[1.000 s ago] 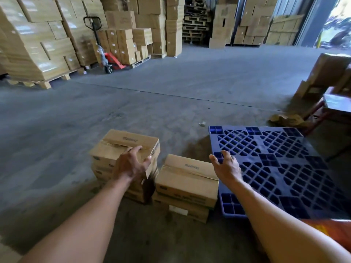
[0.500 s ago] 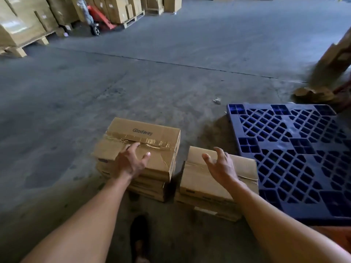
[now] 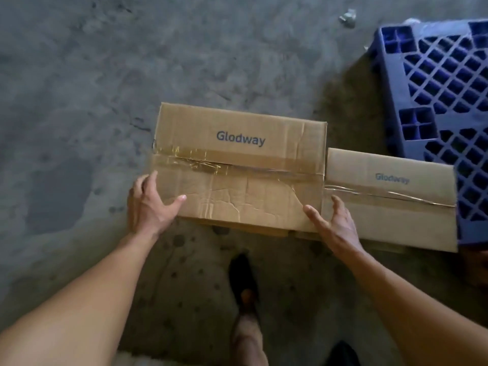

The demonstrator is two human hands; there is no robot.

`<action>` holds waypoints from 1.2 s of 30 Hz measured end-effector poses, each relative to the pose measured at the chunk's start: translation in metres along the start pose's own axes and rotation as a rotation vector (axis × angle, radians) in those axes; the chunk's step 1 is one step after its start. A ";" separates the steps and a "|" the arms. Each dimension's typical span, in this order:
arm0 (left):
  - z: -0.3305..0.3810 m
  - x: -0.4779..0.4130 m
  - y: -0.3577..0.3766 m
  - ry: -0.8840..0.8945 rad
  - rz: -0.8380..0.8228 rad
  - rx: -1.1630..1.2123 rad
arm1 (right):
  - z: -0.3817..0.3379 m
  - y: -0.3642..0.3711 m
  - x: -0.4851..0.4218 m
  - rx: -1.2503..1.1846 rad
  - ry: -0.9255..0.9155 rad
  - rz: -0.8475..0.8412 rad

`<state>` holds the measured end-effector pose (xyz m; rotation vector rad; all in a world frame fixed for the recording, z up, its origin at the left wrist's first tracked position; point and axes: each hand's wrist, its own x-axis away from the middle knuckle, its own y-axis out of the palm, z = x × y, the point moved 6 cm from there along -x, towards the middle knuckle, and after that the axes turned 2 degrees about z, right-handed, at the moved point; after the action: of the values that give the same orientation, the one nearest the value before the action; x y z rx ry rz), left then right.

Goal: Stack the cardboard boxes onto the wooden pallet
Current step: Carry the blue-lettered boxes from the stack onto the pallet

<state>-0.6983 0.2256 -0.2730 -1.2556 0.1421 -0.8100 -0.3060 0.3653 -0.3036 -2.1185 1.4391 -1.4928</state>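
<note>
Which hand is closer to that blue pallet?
Right. The right hand is at the near right corner of the larger box, toward the blue pallet; the left hand is at its left edge, farther away.

Brown boxes (image 3: 237, 165), blue lattice pallet (image 3: 446, 83)
</note>
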 end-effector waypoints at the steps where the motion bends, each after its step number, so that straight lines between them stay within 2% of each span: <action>1: -0.010 -0.013 0.006 -0.013 0.002 0.002 | 0.002 0.005 -0.008 -0.004 0.025 0.008; 5: -0.056 -0.047 0.026 -0.162 -0.014 0.127 | 0.010 0.020 -0.031 -0.024 0.087 -0.006; 8: -0.078 -0.052 0.042 -0.266 -0.155 0.237 | 0.009 0.031 -0.035 -0.084 0.095 -0.039; 13: -0.087 -0.050 0.039 -0.258 -0.175 0.471 | -0.012 0.019 -0.020 -0.248 0.040 -0.060; 19: -0.080 -0.014 -0.012 -0.250 -0.113 0.785 | -0.077 -0.023 0.001 -0.478 -0.056 -0.106; 22: -0.089 0.031 -0.046 -0.261 -0.019 0.825 | -0.111 -0.039 0.019 -0.483 -0.148 -0.134; 26: -0.108 0.110 -0.103 -0.286 0.182 0.844 | -0.155 -0.051 0.059 -0.427 -0.383 -0.218; 30: -0.133 0.221 -0.154 -0.332 0.404 0.911 | -0.185 -0.049 0.119 -0.419 -0.539 -0.366; 33: -0.153 0.312 -0.175 -0.421 0.527 0.991 | -0.202 -0.043 0.175 -0.335 -0.681 -0.491; 36: -0.174 0.396 -0.194 -0.516 0.685 0.975 | -0.217 -0.029 0.231 -0.269 -0.792 -0.596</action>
<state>-0.5924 -0.1692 -0.0326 -0.3838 -0.2206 0.0968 -0.4551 0.2785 -0.0364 -2.9655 0.7695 -0.4024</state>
